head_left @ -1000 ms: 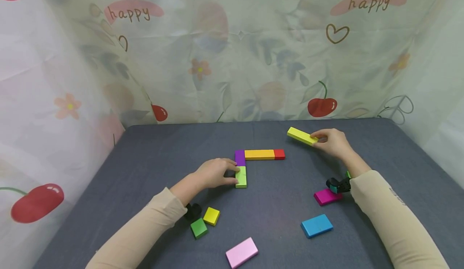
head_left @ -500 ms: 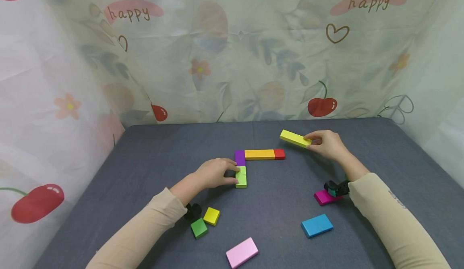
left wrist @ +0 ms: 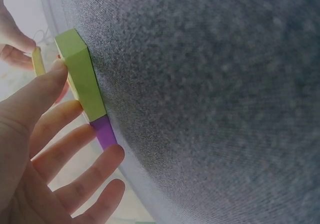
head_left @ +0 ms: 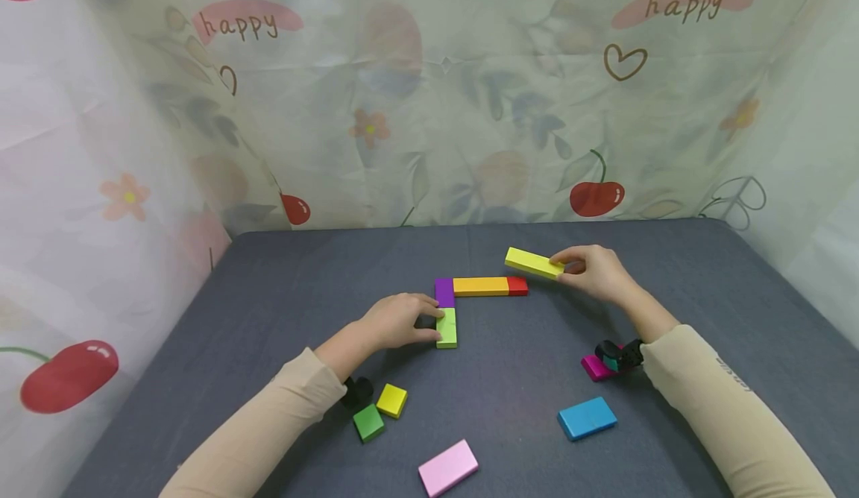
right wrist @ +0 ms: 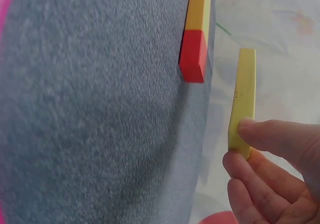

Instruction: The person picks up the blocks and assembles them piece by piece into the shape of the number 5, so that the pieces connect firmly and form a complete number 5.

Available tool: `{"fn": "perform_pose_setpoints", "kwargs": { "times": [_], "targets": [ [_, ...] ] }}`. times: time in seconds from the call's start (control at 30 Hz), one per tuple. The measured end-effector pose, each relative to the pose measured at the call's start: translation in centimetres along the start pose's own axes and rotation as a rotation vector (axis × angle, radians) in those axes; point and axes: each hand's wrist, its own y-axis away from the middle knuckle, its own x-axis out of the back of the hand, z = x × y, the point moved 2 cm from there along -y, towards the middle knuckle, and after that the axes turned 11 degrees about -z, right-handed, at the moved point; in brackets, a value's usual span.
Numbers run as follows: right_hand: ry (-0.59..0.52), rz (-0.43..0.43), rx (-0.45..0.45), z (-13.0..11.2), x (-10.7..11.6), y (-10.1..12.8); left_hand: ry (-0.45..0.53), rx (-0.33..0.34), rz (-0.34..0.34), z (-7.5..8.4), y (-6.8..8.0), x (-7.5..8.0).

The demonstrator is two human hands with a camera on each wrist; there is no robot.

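My right hand (head_left: 593, 270) pinches one end of a long yellow block (head_left: 532, 262) between thumb and fingers. The block is raised above the table, its free end pointing left, behind a red block (head_left: 517, 286). My left hand (head_left: 394, 325) rests its thumb and index fingertip on a lime green block (left wrist: 86, 81), the other fingers spread. Against the lime block's far end sits a purple block (head_left: 444, 292). From the purple block, an orange block (head_left: 480, 287) runs right to the red one, the row forming a corner shape. In the right wrist view the yellow block hangs apart from the red block.
A green block (head_left: 368, 423) and a small yellow block (head_left: 392, 400) lie near my left wrist. A pink block (head_left: 448, 468) is at the front, a blue block (head_left: 587, 418) to its right. A magenta block (head_left: 594, 367) is partly hidden by the right wrist camera (head_left: 617, 355).
My right hand has carried the long yellow block left and slightly nearer, toward the row's red end. The left hand and the blocks on the table stay where they were.
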Motion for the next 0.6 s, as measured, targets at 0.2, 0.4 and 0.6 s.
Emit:
{"fn": "perform_pose_setpoints", "kwargs": {
  "times": [0.2,0.4,0.6],
  "targets": [
    [-0.001,-0.004,0.039,-0.6,-0.5,0.2,-0.006,0.003,-0.005,0.0,-0.1,0.0],
    [0.001,-0.021,0.082,-1.0,-0.9,0.4,-0.003,0.006,-0.007,0.0,0.0,0.1],
    [0.001,-0.049,0.110,-1.2,-1.3,0.3,-0.001,-0.002,0.000,0.0,0.0,0.1]
  ]
}}
